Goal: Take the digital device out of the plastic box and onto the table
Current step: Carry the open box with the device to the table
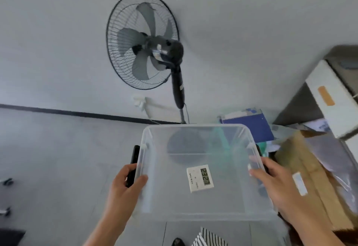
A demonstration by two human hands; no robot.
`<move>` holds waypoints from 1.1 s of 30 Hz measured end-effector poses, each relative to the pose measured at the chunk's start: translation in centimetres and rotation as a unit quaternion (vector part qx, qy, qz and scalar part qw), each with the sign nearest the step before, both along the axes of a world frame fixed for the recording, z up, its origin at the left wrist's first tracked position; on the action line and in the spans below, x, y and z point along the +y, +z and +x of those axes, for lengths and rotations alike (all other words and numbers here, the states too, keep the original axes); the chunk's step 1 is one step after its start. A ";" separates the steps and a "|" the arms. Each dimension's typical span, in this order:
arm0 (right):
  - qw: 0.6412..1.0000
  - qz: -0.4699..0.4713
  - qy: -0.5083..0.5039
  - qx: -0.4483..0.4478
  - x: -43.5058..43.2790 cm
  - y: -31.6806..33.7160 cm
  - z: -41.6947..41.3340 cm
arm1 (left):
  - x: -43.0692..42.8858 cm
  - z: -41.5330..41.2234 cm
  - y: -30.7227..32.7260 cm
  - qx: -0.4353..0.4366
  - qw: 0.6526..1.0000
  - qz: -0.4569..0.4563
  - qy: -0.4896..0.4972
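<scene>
Plastic box (195, 210) held mid-frame, lower centre, for carrying: left hand (124, 189) clamped on left rim and black latch (133, 165), right hand (275, 183) on right rim. Digital device (200, 178) flat on box floor, untouched. No table in view.

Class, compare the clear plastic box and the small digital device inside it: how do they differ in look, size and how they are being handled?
The plastic box is see-through; the digital device is opaque white with a grey display. The plastic box is far larger, and the digital device lies on its floor. The left hand and right hand grip the plastic box by its sides, while neither touches the digital device. Both are roughly rectangular.
</scene>
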State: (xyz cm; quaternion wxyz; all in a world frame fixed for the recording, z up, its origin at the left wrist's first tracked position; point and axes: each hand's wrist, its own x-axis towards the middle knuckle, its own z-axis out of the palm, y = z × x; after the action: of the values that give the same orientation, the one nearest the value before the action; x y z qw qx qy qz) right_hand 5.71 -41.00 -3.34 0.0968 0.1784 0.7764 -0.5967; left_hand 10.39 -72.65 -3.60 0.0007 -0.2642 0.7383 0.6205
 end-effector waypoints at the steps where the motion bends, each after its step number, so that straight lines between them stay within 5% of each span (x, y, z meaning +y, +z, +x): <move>1: 1.000 0.000 0.026 -0.010 -2.8 -0.4 -0.9 | -2.6 0.5 -0.2 -0.003 1.000 -0.006 0.025; 16: 0.950 0.024 0.308 -0.051 -35.5 -4.9 -20.0 | -27.5 -2.6 -5.6 -0.089 0.957 -0.048 0.271; 25: 0.866 0.036 0.496 -0.042 -61.1 -2.6 -33.4 | -43.3 -8.6 -4.3 -0.108 0.891 -0.057 0.438; 33: 0.833 0.060 0.549 -0.044 -83.1 -4.7 -37.9 | -59.0 -11.6 -6.6 -0.083 0.839 -0.028 0.537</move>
State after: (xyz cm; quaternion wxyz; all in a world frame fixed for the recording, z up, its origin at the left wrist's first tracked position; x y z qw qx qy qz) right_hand -32.23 -124.10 -8.05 0.4311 -0.2457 0.7761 -0.3892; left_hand -1.21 -131.70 -10.19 -0.2784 -0.6699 0.4950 0.4782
